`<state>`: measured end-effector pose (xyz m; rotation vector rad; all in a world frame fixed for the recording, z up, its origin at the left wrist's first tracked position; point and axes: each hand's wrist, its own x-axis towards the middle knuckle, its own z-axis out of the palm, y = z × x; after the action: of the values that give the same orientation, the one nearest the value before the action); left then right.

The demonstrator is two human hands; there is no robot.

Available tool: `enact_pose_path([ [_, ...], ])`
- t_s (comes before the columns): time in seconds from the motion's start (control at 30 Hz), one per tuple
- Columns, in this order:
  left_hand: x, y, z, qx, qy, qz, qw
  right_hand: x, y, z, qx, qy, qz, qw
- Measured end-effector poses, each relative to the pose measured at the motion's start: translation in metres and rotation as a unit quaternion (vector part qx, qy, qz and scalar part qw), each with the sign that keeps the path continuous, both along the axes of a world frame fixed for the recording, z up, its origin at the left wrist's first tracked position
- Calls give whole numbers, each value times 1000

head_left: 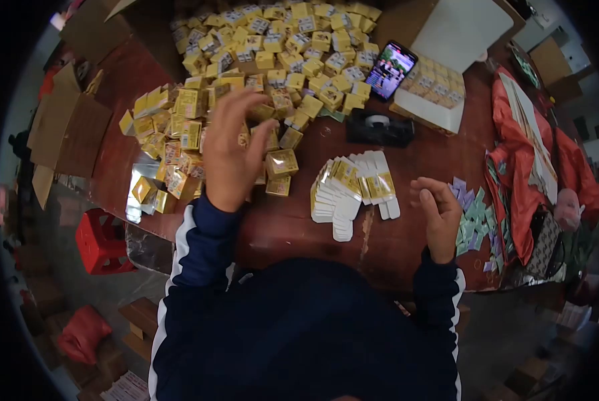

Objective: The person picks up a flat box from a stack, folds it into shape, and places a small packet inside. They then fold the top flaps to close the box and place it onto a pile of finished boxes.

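Note:
My left hand (234, 148) is raised over the near side of a big heap of small yellow boxes (187, 103), fingers apart and nothing between them. It hides some of the boxes beneath. My right hand (438, 212) hovers at the table's right side with its fingers loosely curled and a gap to the thumb; I see nothing in it. Between the hands lies a fanned stack of flat, unfolded white and yellow cartons (345, 190). Just right of my right hand are scattered small green and purple packets (474, 219).
A black tape dispenser (379, 128) and a lit phone (391, 70) stand beyond the cartons. The phone leans by an open white box (431, 93) holding rows of small boxes. Red plastic bags (523, 160) lie at right. A red stool (103, 242) stands below left.

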<state>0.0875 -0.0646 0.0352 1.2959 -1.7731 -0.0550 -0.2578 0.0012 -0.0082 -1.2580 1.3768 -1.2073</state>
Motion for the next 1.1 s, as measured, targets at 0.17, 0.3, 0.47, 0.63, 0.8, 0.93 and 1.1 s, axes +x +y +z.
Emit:
enact_pose_path([
  [0.17, -82, 12, -61, 190, -37, -170, 966, 4, -5, -22, -15, 196, -18, 980],
  [0.3, -108, 16, -82, 157, -121, -201, 959, 5, -12, -53, -52, 409, -3, 911],
  [0.47, -107, 21, -98, 169, -212, -183, 945, 15, -21, -65, -11, 479, 10, 878],
  [0.63, -107, 19, -93, 146, -160, -178, 960, -11, -32, -80, 28, 326, 37, 944],
  [0.8, -112, 19, -72, 136, -24, -176, 975, -24, -26, -57, 107, -32, 92, 989],
  [0.93, -115, 24, -55, 319, 225, -273, 879, -15, -19, -27, 102, -107, 106, 983],
  [1.1, -112, 29, -57, 413, 328, -401, 749, 18, -12, -11, 94, -139, 116, 979],
])
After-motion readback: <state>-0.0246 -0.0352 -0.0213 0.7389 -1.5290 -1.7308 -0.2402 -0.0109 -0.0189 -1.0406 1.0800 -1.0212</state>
